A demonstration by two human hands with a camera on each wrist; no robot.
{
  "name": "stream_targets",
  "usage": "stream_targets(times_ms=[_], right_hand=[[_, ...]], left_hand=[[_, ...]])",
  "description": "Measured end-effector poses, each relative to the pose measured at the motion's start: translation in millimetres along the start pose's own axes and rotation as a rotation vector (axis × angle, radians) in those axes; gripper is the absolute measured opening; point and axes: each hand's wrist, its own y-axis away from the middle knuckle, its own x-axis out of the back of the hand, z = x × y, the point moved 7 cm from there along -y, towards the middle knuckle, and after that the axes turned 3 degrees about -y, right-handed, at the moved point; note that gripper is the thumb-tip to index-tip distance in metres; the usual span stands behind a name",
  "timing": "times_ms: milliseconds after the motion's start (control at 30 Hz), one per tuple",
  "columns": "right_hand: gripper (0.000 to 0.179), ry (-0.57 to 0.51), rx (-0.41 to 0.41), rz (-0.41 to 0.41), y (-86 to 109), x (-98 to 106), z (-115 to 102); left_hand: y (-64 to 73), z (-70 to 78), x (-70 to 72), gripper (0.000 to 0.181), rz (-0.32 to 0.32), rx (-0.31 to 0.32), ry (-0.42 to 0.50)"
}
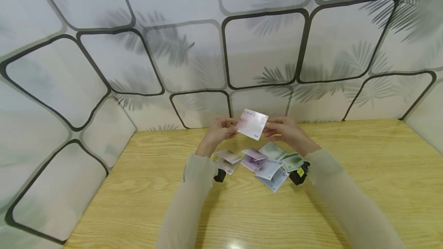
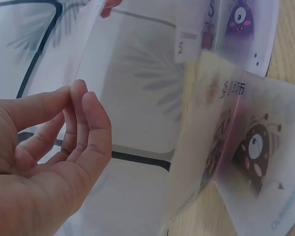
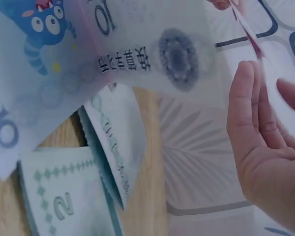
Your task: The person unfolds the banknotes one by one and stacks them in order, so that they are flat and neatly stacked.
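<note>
A pink play banknote point(image 1: 252, 124) is held up over the far part of the table, between both hands. Its left edge is pinched by my left hand point(image 1: 218, 133) with thumb and fingertips. At the right edge, my right hand point(image 1: 286, 130) has the note between its thumb and its nearly straight fingers point(image 3: 246, 103). Below the hands lie folded play banknotes, partly sprung open: a brown one point(image 2: 285, 123), a purple one point(image 1: 254, 163), a blue one point(image 3: 39, 88) marked 10, and a green one point(image 3: 64, 191) marked 2. Another greenish note point(image 1: 271, 149) lies behind the blue one.
The wooden table point(image 1: 145, 199) reaches back to a curtain point(image 1: 263, 53) patterned with dark outlines and leaves. It hangs right behind the hands and along the left side. Black wrist cameras point(image 1: 299, 173) sit under both wrists, the right one close to the green note.
</note>
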Motion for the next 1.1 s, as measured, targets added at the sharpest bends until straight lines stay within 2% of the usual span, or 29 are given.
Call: stream_targets(times_ms=[200,333,533,700,900,1100], right_hand=[[0.026,-0.037,-0.013,-0.004,8.3,-2.6,-6.3],[0.017,-0.029,0.014,-0.022,18.2,-6.7,-11.3],[0.024,0.071,0.060,-0.031,38.9,-12.8,-14.0],[0.019,0.082,0.066,-0.007,53.8,-14.8,-15.2],[0.026,0.095,0.069,-0.006,71.4,-20.2,-14.5],[0.021,0.098,0.083,-0.034,87.6,-25.8,-10.0]], left_hand=[[10.8,2.3,-6.5,0.029,0.009,-0.012,-0.012],[20.2,3.1,-13.1,0.028,0.008,-0.020,-0.011],[36.2,4.6,-22.8,0.024,-0.024,-0.068,-0.032],[49.2,8.1,-25.8,0.023,-0.033,-0.124,-0.087],[67.4,14.1,-29.6,0.023,-0.071,-0.203,-0.134],[84.6,6.1,-35.3,0.021,-0.110,-0.202,-0.130]])
